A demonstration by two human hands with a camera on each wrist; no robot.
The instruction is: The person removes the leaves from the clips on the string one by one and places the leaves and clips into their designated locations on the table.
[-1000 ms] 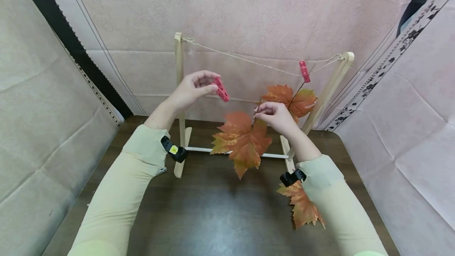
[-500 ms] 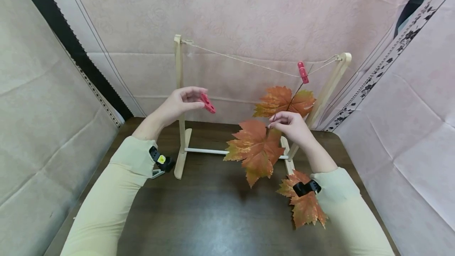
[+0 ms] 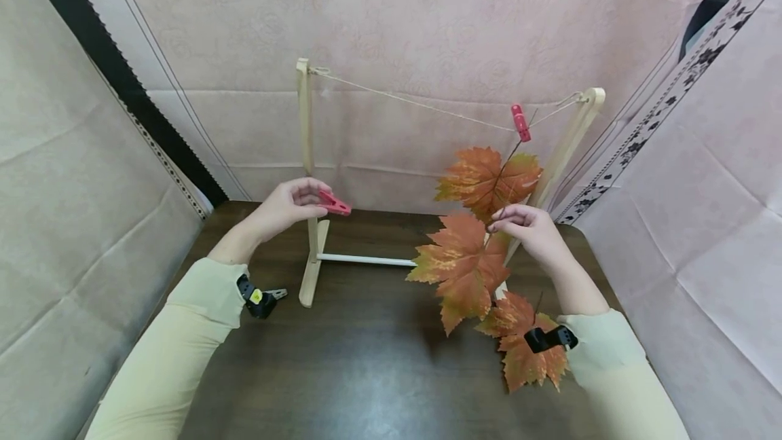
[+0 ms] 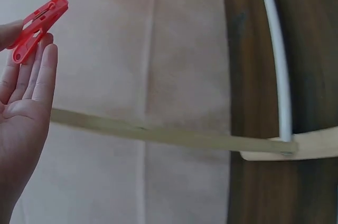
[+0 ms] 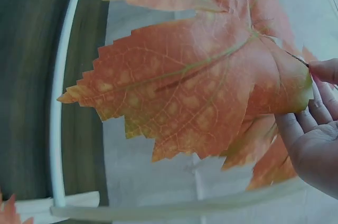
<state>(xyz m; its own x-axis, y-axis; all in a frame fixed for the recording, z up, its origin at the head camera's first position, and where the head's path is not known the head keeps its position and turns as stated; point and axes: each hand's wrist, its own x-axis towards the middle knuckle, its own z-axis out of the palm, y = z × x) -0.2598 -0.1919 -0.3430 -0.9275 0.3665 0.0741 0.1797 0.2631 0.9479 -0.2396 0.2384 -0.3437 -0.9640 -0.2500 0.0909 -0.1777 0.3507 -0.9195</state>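
My left hand pinches a red clothespin between thumb and fingers, beside the rack's left post. In the left wrist view the clothespin sits at the thumb and fingertips. With my right hand I pinch the thin stem of an orange maple leaf, which hangs below the fingers. The same leaf fills much of the right wrist view. Behind it, another maple leaf hangs from the string by a second red clothespin.
A wooden rack with a left post, a right post and a white crossbar stands on the dark table. A third maple leaf lies partly under the right wrist camera. A grey clip shows beside the left wrist camera.
My left hand has moved left and down with the clothespin. My right hand has moved right and down, carrying the leaf away from the rack's middle. The hanging leaf stays on the string.
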